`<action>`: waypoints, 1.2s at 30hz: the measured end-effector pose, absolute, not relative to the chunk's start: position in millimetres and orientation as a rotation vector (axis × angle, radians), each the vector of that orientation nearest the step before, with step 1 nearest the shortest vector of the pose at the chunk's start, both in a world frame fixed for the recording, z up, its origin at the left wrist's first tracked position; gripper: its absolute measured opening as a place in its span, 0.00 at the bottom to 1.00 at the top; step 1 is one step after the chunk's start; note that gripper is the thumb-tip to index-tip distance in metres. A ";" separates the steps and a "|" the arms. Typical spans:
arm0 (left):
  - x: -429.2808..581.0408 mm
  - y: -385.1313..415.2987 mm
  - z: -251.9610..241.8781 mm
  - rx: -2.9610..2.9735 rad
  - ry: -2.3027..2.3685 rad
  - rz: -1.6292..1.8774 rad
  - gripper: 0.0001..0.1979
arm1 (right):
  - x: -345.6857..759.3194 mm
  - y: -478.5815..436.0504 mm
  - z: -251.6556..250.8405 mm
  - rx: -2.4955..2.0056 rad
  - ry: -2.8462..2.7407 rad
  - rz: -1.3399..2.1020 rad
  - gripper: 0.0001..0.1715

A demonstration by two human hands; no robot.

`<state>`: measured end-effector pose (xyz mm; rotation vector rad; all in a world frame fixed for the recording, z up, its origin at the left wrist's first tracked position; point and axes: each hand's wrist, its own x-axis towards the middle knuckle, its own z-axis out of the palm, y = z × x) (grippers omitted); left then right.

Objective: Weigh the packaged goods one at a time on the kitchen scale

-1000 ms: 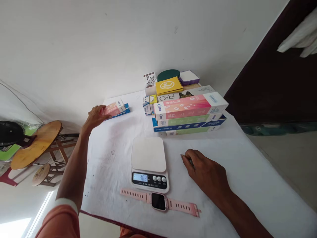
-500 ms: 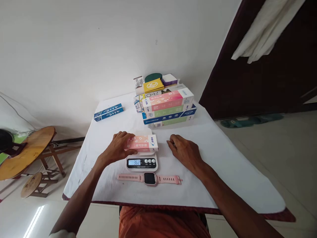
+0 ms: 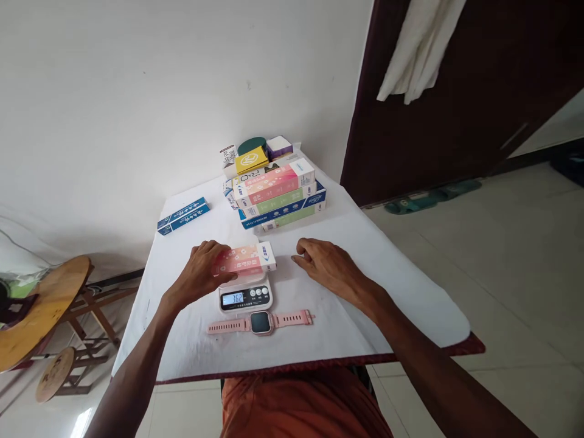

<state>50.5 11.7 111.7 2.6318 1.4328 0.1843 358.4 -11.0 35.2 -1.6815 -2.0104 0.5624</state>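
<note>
My left hand (image 3: pixel 204 267) grips the left end of a pink toothpaste box (image 3: pixel 244 258), thumb on the near side and fingers over the top. The box lies across a white kitchen scale (image 3: pixel 245 298), hiding most of its weighing plate. The scale's lit display reads about 362. In front of it a pink-strapped smartwatch (image 3: pixel 261 322) is laid out flat, its screen dark. To the right of the box, apart from it, my right hand (image 3: pixel 327 267) rests near the cloth with its fingers curled in and nothing visible in them.
Stacked toothpaste boxes (image 3: pixel 278 198) stand at the back of the white-covered table (image 3: pixel 182 340), with a yellow box (image 3: pixel 252 160) and a green round lid (image 3: pixel 252 145) behind. Two blue boxes (image 3: pixel 183 216) lie at the back left. A wooden stool (image 3: pixel 55 374) stands left on the floor.
The view has turned right, so everything sits further left in the picture. My left hand stays on the pink toothpaste box, and the display reading looks the same.
</note>
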 end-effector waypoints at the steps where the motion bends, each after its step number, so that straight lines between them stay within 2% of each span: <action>1: 59.0 13.2 115.4 2.665 1.407 0.199 0.20 | 366.4 -14.8 38.4 -1.658 -1.959 0.557 0.08; 6: 131.4 23.9 120.4 2.840 1.334 0.179 0.22 | 411.3 -43.7 48.6 -1.568 -1.595 0.347 0.10; 11: 213.1 43.5 94.0 2.957 1.340 0.022 0.24 | 435.5 -75.0 44.6 -1.625 -1.365 0.098 0.13; 14: 238.0 54.6 78.2 2.961 1.380 -0.047 0.23 | 429.6 -85.4 31.1 -1.568 -1.420 0.118 0.16; 17: 241.1 63.3 68.0 2.952 1.439 -0.029 0.23 | 411.8 -88.2 14.0 -1.487 -1.572 0.230 0.15; 22: 228.1 66.0 58.7 2.952 1.463 0.110 0.17 | 378.4 -82.5 -3.9 -1.409 -1.825 0.254 0.15; 28: 191.3 61.6 69.9 2.940 1.390 0.288 0.20 | 359.2 -79.2 -13.3 -1.280 -2.005 -0.097 0.15; 32: 111.6 87.2 85.4 2.696 1.708 0.725 0.18 | 358.6 -79.8 -17.2 -1.243 -2.061 -0.222 0.14; 34: 61.5 108.6 89.9 2.529 1.954 0.739 0.16 | 358.5 -80.2 -17.4 -1.225 -2.082 -0.254 0.13; 36: 15.6 132.1 91.0 2.371 2.151 0.556 0.18 | 357.7 -80.3 -17.4 -1.221 -2.089 -0.288 0.13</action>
